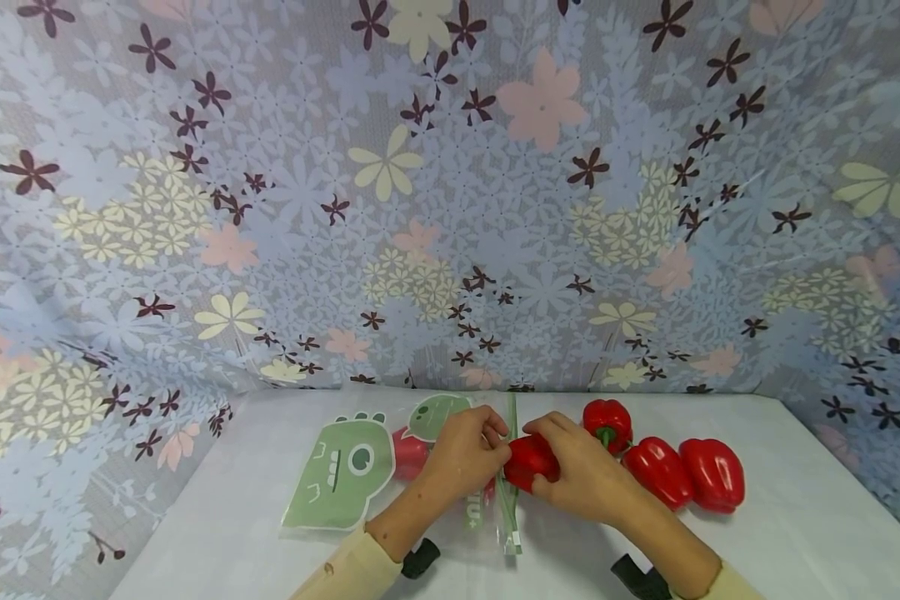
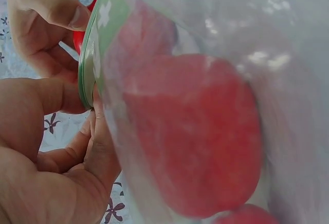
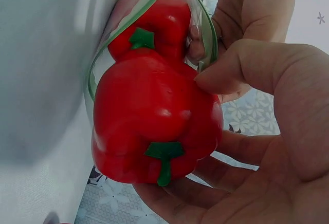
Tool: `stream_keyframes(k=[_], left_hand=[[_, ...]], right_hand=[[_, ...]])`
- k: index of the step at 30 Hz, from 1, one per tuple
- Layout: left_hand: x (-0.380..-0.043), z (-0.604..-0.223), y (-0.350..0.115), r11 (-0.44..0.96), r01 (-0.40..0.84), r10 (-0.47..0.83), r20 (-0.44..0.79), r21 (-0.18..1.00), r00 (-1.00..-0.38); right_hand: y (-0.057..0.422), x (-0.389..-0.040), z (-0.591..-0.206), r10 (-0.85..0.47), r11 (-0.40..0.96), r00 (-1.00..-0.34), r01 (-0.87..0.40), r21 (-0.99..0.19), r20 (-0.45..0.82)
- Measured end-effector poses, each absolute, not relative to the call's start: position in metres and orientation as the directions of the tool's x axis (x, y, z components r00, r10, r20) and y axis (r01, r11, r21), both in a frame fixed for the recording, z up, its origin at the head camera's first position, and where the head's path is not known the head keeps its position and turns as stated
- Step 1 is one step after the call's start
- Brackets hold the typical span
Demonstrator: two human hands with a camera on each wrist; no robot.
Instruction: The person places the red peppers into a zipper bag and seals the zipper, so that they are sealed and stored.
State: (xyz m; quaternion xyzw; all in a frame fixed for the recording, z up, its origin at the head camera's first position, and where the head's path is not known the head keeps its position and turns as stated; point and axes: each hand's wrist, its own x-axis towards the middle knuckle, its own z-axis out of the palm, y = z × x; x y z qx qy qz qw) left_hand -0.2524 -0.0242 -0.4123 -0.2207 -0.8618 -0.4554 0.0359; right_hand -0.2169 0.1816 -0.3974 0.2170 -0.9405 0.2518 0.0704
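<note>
A clear zip bag (image 1: 337, 475) with green cartoon monster prints lies on the white table, its green-edged mouth facing right. Inside it, red bell peppers (image 2: 195, 131) show through the plastic. My left hand (image 1: 465, 450) pinches the bag's rim between thumb and fingers, as the left wrist view shows. My right hand (image 1: 581, 467) grips a red bell pepper (image 3: 154, 116) with a green stem, right at the bag's mouth. In the right wrist view another red pepper (image 3: 154, 23) sits just inside the opening, behind the held one.
To the right of my right hand stand three more red bell peppers, one with its stem showing (image 1: 607, 423), one beside it (image 1: 658, 472) and one farthest right (image 1: 712, 475). A flower-patterned cloth (image 1: 450, 208) rises behind the white table (image 1: 217, 500).
</note>
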Motion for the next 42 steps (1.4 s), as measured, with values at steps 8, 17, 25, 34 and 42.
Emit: stream_keyframes(k=[8,17,25,34,42], left_hand=[[-0.252,-0.413,-0.024,0.492,0.407,0.345,0.257,0.77,-0.903],[-0.251,-0.415,-0.023,0.472,0.38,0.348,0.227,0.796,-0.909],[-0.25,-0.414,-0.022,0.489,0.386,0.352,0.227,0.783,-0.908],[-0.251,-0.414,-0.024,0.499,0.403,0.359,0.24,0.767,-0.902],[-0.251,-0.414,-0.023,0.507,0.401,0.353,0.241,0.763,-0.904]], right_hand=[[0.183,-0.218,-0.4,-0.394,0.762,-0.891,-0.454,-0.462,0.225],[0.178,-0.219,-0.406,-0.428,0.722,-0.878,-0.476,-0.502,0.216],[0.176,-0.224,-0.419,-0.426,0.723,-0.874,-0.485,-0.493,0.235],[0.181,-0.23,-0.424,-0.495,0.669,-0.846,-0.516,-0.535,0.196],[0.183,-0.231,-0.424,-0.495,0.639,-0.853,-0.488,-0.594,0.168]])
